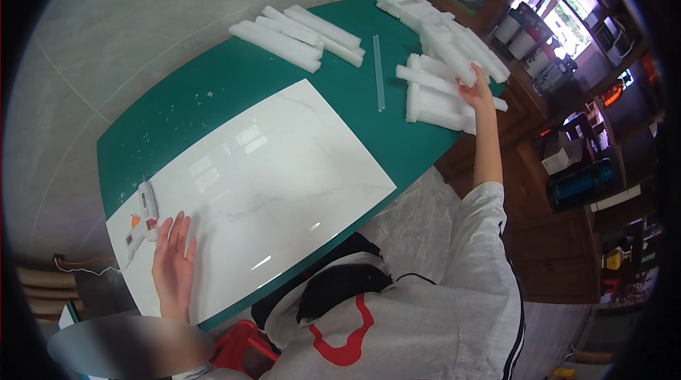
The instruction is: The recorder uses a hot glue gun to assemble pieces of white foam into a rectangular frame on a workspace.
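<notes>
In the head view, the left hand's grip (174, 259) was spread over the white panel (277, 153) near the glue gun (147, 201), while the right hand's grip (476, 88), closure indeterminable, was at white foam strips (440, 106) on the green counter (345, 89).

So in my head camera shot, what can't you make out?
Head view:
Left forearm: mostly hidden by a blurred grey oval.
Right hand: its back partly hides its contact with white foam strips.
Orange piece beside white glue gun: too small.
Red plastic object: partly behind the grey shirt.
</notes>
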Available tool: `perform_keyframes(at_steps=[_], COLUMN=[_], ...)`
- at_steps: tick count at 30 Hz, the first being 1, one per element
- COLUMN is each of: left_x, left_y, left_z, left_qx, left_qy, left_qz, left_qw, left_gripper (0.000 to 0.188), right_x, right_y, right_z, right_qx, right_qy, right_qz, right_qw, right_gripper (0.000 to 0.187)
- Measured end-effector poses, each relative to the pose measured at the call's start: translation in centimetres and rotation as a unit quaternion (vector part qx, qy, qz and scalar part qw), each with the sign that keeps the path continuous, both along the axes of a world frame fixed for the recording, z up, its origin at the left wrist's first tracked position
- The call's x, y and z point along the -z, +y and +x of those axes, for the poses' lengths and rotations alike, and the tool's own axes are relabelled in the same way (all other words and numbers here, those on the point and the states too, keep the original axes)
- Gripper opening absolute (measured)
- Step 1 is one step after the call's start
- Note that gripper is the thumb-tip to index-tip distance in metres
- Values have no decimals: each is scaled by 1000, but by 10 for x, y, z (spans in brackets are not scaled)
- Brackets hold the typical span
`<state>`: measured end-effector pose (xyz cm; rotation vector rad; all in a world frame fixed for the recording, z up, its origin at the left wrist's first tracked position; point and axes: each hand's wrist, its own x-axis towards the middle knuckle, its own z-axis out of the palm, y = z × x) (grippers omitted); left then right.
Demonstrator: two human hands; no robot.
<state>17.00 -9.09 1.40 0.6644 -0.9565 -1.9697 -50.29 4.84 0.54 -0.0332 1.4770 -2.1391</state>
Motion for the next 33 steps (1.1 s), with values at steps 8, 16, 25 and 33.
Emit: perform_keyframes(at_steps=[8,16,25,33], left_x=[4,4,2,-1], left_y=[0,0,-2,2], left_z=[3,3,5,5], left_qx=[21,20,-19,-44], left_qy=[55,67,64,40], left_qz=[75,82,105,44], left_qw=[995,994,992,997], left_gripper=[36,34,33,33], right_x=[-13,-15,-45,-48], right_y=[8,20,-12,-66], right_z=[-4,20,164,230], right_qx=[-4,-6,225,84], right_qy=[53,203,631,735], right_qz=[285,380,530,293], right_qw=[957,902,520,606], right_gripper=[63,66,28,19])
